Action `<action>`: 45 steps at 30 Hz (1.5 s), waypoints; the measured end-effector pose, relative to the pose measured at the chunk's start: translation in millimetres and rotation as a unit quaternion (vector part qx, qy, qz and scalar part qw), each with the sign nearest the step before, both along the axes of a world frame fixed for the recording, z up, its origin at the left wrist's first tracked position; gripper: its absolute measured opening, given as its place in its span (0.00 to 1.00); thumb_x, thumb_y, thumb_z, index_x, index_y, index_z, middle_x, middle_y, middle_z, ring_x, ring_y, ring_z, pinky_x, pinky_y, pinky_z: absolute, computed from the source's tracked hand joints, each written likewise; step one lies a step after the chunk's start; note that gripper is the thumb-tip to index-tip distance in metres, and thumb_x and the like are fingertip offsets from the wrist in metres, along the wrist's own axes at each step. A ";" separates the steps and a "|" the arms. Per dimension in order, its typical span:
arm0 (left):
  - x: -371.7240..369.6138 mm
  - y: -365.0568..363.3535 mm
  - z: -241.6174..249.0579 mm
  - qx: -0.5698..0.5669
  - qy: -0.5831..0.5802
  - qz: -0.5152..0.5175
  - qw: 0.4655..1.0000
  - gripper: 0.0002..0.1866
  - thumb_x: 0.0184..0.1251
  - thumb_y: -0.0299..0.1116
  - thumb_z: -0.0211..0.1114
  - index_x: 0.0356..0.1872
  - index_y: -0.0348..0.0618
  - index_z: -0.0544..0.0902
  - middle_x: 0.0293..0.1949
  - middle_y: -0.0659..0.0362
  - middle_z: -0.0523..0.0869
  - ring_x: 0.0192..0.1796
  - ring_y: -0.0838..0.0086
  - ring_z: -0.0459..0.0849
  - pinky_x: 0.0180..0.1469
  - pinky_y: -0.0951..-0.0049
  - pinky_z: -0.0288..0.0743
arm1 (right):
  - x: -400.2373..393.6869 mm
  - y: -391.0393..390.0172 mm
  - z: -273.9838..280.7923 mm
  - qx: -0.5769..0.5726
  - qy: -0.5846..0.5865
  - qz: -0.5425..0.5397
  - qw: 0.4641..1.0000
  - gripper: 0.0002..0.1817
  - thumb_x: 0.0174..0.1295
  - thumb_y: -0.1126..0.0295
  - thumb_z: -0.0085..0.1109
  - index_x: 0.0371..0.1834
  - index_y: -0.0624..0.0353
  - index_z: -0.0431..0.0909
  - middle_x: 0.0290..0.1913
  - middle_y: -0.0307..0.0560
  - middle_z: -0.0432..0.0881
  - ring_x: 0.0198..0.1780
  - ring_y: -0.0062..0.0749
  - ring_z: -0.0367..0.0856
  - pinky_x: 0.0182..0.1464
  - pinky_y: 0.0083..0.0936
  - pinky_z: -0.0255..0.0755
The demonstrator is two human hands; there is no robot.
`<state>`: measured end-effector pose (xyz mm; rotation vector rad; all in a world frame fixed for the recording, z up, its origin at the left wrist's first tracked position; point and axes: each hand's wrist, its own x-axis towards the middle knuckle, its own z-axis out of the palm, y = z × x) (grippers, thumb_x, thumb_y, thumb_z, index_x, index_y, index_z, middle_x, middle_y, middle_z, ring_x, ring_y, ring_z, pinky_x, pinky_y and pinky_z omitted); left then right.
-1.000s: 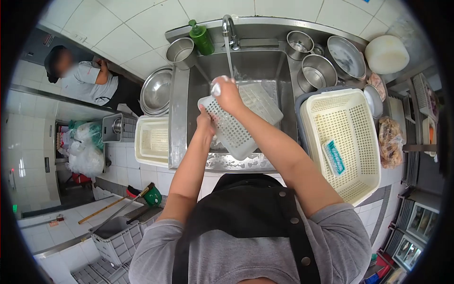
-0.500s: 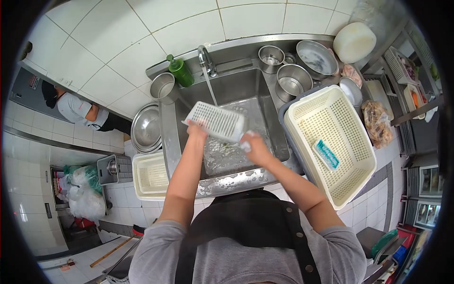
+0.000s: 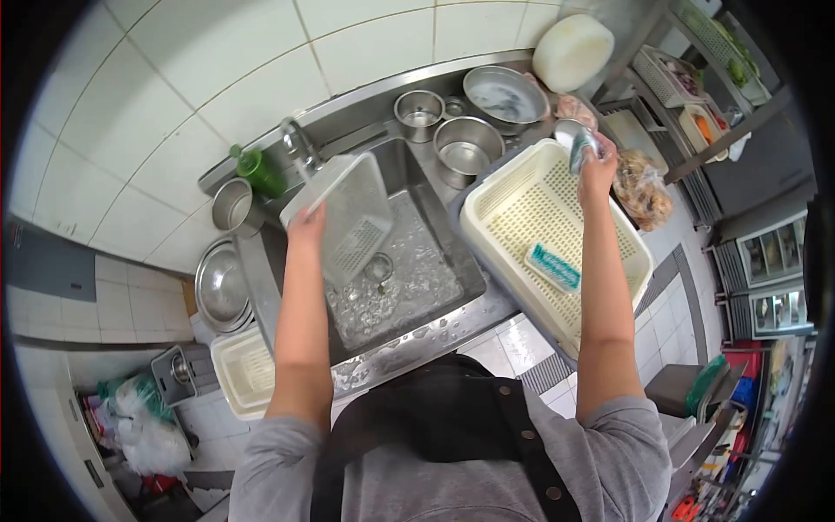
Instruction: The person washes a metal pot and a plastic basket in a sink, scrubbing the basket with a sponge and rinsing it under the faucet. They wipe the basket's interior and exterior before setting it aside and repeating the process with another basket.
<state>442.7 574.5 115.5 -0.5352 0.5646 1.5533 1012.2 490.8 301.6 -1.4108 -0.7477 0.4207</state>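
Observation:
My left hand (image 3: 306, 228) grips the rim of a white perforated basket (image 3: 358, 209), tilted over the metal sink (image 3: 461, 271) beneath the faucet (image 3: 300, 143). Out to the right, my right hand (image 3: 597, 165) is closed round a small pad or sponge (image 3: 581, 150), blurred and partly hidden by the fingers. It is above the far right corner of a large cream basket (image 3: 639, 261). Inside that basket lies a brush with teal bristles (image 3: 554, 266). Shallow water covers the sink's bottom around the drain.
Left of the sink are a green bottle (image 3: 261, 174), a steel pot (image 3: 235, 207), metal lids (image 3: 222, 283) and a small cream basket (image 3: 243, 370). Steel pots (image 3: 467, 150), a basin (image 3: 504, 96), a white container (image 3: 572, 52) and a bagged item (image 3: 642, 190) stand at the back right.
My right hand has moved from the sink out to the right, past the large basket. The white basket is tilted more upright in my left hand. The view has turned right; the other person is out of view.

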 end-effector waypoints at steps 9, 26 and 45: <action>14.3 -104.4 12.1 0.031 0.053 0.055 0.997 0.27 0.47 0.17 0.52 0.55 0.26 0.76 0.57 0.42 0.81 0.62 0.49 0.79 0.66 0.46 0.74 | 105.4 122.2 -53.2 -0.042 0.008 -0.107 0.993 0.28 0.66 0.59 0.64 0.62 0.68 0.73 0.54 0.59 0.82 0.51 0.40 0.81 0.54 0.34 0.75; 23.1 -165.0 2.2 0.038 0.005 0.122 0.992 0.19 0.68 0.28 0.46 0.56 0.30 0.72 0.58 0.44 0.78 0.65 0.53 0.74 0.70 0.49 0.67 | -461.0 163.1 -127.4 -0.318 0.381 0.534 0.684 0.17 0.70 0.82 0.40 0.58 0.81 0.68 0.56 0.65 0.79 0.56 0.49 0.81 0.60 0.31 0.81; 7.6 -41.4 47.5 0.120 0.056 -0.124 0.983 0.26 0.64 0.44 0.49 0.57 0.36 0.72 0.61 0.46 0.77 0.66 0.53 0.71 0.75 0.47 0.49 | -440.0 124.6 -64.3 -0.343 -0.379 0.654 0.557 0.35 0.46 0.73 0.62 0.63 0.65 0.70 0.59 0.60 0.78 0.57 0.43 0.79 0.59 0.31 0.71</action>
